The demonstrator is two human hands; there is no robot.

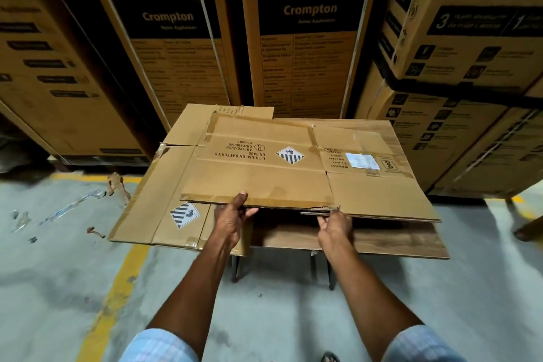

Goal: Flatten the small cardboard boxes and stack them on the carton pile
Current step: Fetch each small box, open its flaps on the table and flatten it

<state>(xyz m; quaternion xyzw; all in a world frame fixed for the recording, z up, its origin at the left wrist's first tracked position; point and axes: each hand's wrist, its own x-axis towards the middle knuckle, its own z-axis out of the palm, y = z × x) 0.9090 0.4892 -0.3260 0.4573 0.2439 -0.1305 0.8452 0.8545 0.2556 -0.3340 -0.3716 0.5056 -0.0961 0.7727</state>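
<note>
Flattened box held at its near edge, on top of the carton pile.

The flattened box (264,167) lies on the carton pile (382,239), ahead of both hands, with its long axis running left to right across the person. The left hand (232,217) grips the near edge, thumb on top and fingers beneath. The right hand (335,226) appears to pinch the same edge beside a flap slit; its fingertips are partly hidden. Both hands are about equally near. The print reads "LITHIUM ION BATTERIES UN 3480", upside down to the viewer, beside a striped hazard diamond (290,155). The tall cartons (310,47) behind read "Crompton".
</note>
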